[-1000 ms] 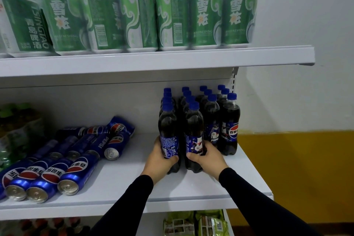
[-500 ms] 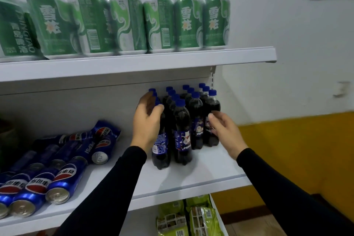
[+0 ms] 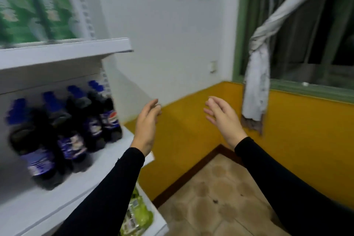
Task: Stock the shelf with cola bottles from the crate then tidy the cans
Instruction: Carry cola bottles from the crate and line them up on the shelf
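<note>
Both hands, left point(image 3: 146, 126) and right point(image 3: 223, 119), are held apart in the air, fingers relaxed, nothing gripped. The cola bottles point(image 3: 76, 130) are seen blurred on the shelf point(image 3: 63, 203), beyond the left hand. The front bottle could be knocked over by the left sleeve point(image 3: 107, 193).

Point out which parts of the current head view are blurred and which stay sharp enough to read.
Head view: the green cans on the upper shelf and the cola bottles below are heavily motion-smeared, labels mostly unreadable; the left hand and right hand, both empty with relaxed fingers, are only mildly soft; the knotted curtain and yellow wall read fairly clearly. Lighting is even, without glare.
</note>
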